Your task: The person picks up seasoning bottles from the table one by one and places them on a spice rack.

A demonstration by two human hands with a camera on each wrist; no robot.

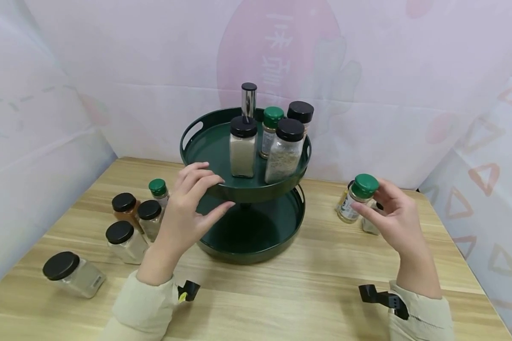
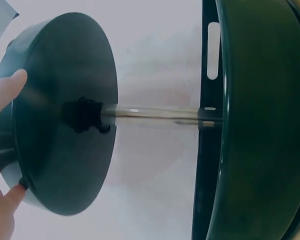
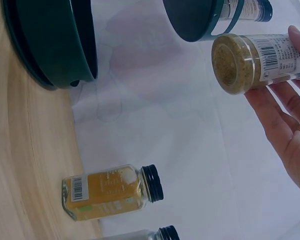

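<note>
My right hand [image 1: 394, 215] pinches a green-capped spice jar [image 1: 354, 203] and holds it above the table's right side; the right wrist view shows its base and barcode label. At the upper tier of a dark green two-tier turntable [image 1: 256, 195], my left hand [image 1: 187, 201] holds the near left rim, fingertips at the edge and thumb lower down. On that tier stand two square black-capped jars [image 1: 242, 156] [image 1: 283, 158], a smaller green-capped jar [image 1: 268, 137] and another black-capped jar [image 1: 300, 112], partly hidden.
Several jars are left of the turntable, including a black-capped jar [image 1: 77, 274] and a red-brown one [image 1: 125, 208]. On the right, a yellow spice jar [image 3: 107, 192] and a pale black-capped jar [image 1: 370, 225] are partly hidden. The turntable's lower tier [image 1: 247, 253] sits on the table.
</note>
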